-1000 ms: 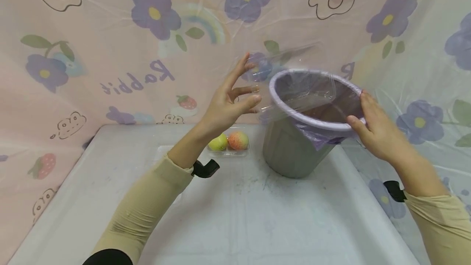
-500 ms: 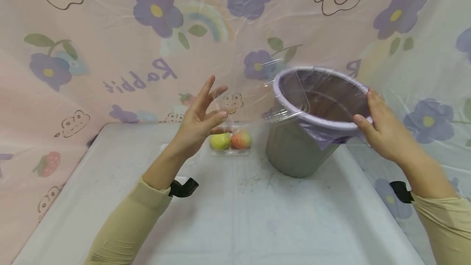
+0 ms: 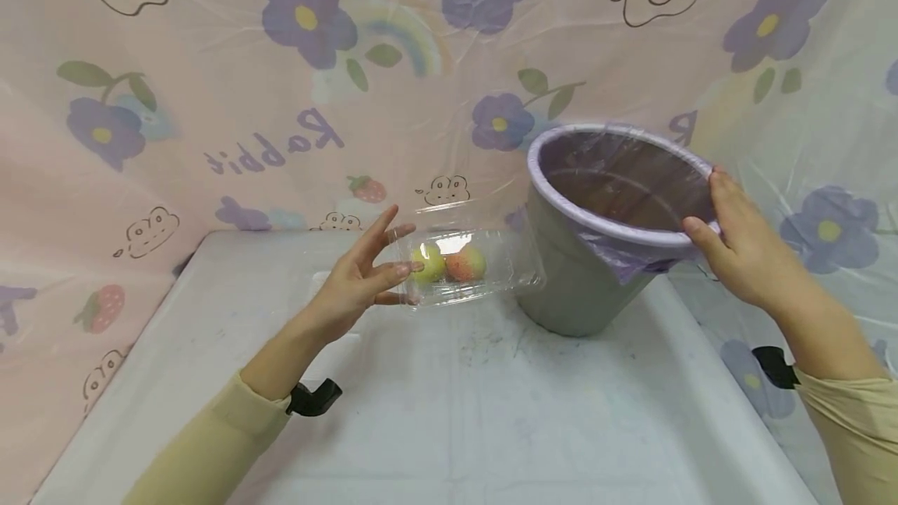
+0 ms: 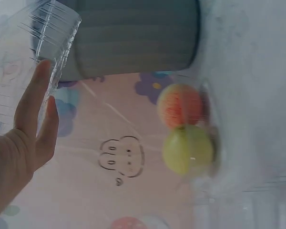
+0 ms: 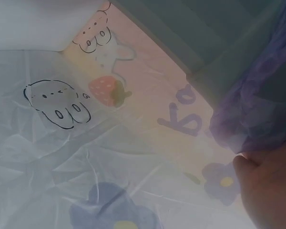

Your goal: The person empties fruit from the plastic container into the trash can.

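The word "Rabbit" [image 3: 277, 143] reads mirror-reversed in purple on the backdrop [image 3: 189, 92]; part of the same lettering shows behind the bin [image 3: 571, 287]. The hands are well apart: the left hand [image 3: 354, 283] pinches one end of a clear plastic container [image 3: 501, 259] between thumb and fingers, and the right hand [image 3: 747, 244] grips the bin's rim. The container is raised in front of the fruit; contact with the bin cannot be told. The grey bin is tilted toward the right hand, lined with a purple bag [image 3: 624, 259]. A yellow fruit [image 4: 188, 150] and a red-yellow fruit [image 4: 179, 106] sit side by side in a clear tray near the table's back edge. White tabletop [image 3: 519, 419] extends between the forearms; its right edge runs near the bin.
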Demonstrator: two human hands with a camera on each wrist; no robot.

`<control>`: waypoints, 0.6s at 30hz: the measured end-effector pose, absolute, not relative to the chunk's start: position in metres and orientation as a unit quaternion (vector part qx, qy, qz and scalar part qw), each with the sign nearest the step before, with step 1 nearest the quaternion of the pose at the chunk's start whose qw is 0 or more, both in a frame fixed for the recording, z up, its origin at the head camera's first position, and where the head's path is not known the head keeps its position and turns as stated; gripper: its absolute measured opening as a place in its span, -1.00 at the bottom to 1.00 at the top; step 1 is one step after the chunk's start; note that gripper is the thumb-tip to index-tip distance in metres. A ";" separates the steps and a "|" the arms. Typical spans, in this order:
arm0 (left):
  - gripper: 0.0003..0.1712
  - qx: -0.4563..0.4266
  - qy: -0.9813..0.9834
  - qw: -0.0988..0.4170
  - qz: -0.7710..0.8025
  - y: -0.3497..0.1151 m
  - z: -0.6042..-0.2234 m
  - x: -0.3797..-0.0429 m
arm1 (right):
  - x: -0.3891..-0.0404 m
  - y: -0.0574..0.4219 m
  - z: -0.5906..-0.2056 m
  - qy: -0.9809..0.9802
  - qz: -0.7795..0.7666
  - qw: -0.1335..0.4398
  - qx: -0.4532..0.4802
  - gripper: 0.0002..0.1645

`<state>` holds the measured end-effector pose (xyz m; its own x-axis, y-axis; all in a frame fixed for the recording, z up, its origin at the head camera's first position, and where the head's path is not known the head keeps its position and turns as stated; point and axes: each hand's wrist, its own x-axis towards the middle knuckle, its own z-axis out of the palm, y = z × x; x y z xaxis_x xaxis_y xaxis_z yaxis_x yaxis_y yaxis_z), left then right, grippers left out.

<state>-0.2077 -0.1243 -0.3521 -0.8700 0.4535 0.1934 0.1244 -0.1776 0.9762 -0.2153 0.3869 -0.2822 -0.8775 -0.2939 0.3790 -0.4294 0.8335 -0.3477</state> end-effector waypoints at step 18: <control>-0.02 0.162 0.669 0.210 0.695 -0.119 -0.428 -0.189 | -0.214 0.387 -0.284 -0.946 0.206 0.161 0.192 -0.10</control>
<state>-0.1887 -0.1192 -0.4285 -0.8594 0.5082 -0.0565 -0.0760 -0.0175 0.9970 -0.2144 0.3873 -0.2839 -0.8745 -0.2979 0.3828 -0.4300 0.8413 -0.3276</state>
